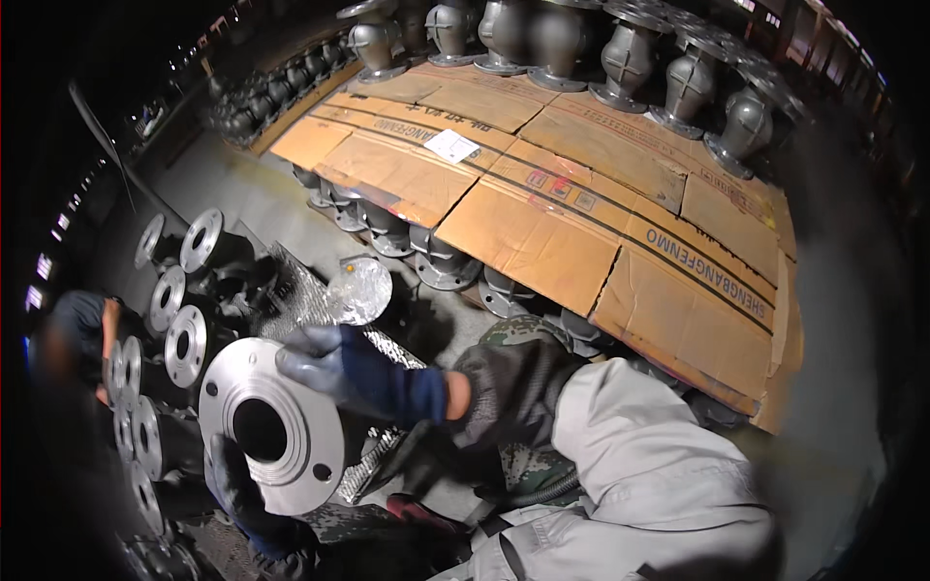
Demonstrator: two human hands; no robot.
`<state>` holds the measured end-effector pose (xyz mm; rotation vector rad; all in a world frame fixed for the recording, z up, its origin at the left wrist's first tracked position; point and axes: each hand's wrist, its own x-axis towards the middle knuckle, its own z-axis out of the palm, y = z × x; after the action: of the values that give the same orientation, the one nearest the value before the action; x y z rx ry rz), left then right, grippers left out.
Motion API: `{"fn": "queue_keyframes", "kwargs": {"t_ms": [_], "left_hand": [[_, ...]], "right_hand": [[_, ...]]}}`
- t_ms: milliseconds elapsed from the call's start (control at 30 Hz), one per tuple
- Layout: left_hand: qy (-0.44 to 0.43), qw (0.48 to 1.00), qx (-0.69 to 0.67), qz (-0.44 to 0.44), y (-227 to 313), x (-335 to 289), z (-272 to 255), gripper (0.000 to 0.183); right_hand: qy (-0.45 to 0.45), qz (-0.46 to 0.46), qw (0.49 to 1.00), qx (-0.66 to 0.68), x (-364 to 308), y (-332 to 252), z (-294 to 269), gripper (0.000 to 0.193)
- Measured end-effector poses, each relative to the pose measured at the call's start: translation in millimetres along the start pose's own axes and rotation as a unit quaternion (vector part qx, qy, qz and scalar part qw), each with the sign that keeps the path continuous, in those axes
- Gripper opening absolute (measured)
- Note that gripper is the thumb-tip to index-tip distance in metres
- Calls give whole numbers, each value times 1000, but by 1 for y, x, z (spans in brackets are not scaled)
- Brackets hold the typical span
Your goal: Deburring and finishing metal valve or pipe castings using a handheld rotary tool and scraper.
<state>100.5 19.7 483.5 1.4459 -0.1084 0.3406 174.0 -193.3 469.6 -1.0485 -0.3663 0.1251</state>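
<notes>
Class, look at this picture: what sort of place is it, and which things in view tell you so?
Probably a valve factory or warehouse floor: rows of grey cast valve bodies, flattened cardboard sheets laid over more, and a gloved right hand on a steel flange.

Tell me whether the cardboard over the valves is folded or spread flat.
Spread flat: the cardboard sheets lie opened out across the valves.
</notes>
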Motion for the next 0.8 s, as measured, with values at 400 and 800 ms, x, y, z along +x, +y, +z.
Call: {"fn": "queue_keyframes", "kwargs": {"t_ms": [400,800], "left_hand": [[-348,897,-3,272,32,167,353,53],[-445,885,55,124,-50,183,465,37]], "right_hand": [[280,-402,535,-688,-43,-284,-228,24],[403,-95,76,-907,22,-413,-591,24]]}}
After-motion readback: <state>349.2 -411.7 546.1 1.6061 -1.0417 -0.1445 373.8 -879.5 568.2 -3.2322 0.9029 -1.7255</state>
